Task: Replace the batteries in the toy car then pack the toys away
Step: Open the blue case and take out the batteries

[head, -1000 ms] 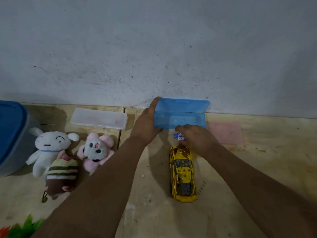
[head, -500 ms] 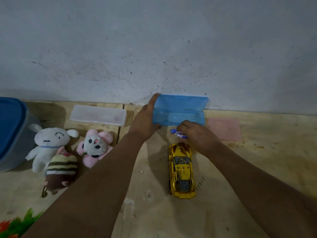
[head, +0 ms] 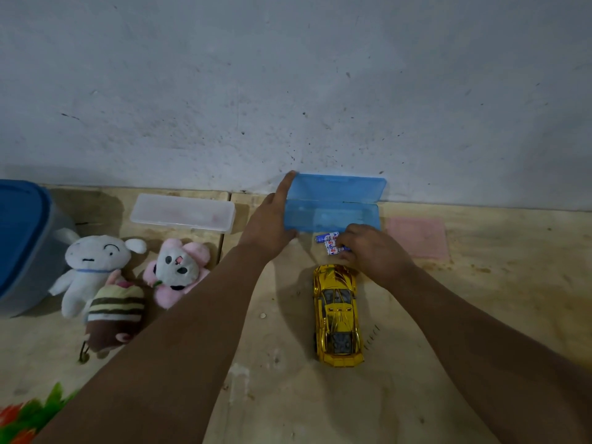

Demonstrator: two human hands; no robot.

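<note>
A gold toy car (head: 338, 315) stands on the wooden floor, nose toward the wall. Beyond it an open blue plastic case (head: 333, 208) leans against the wall. My left hand (head: 272, 221) grips the case's left end, fingers up along its lid. Just in front of the case, my right hand (head: 371, 251) holds a few small blue-and-white batteries (head: 330, 243) between its fingertips. At the left lie a white plush (head: 89, 267), a pink-eared plush (head: 176, 270) and a brown striped plush (head: 113, 318).
A big blue-lidded storage box (head: 22, 245) stands at the far left. A clear plastic case (head: 182, 213) lies by the wall, and a pink flat piece (head: 418, 237) lies right of the blue case. Something green and red (head: 25, 415) shows at the bottom left corner.
My right hand has drawn the batteries slightly out in front of the case, so more of them show. My left hand keeps its hold on the case.
</note>
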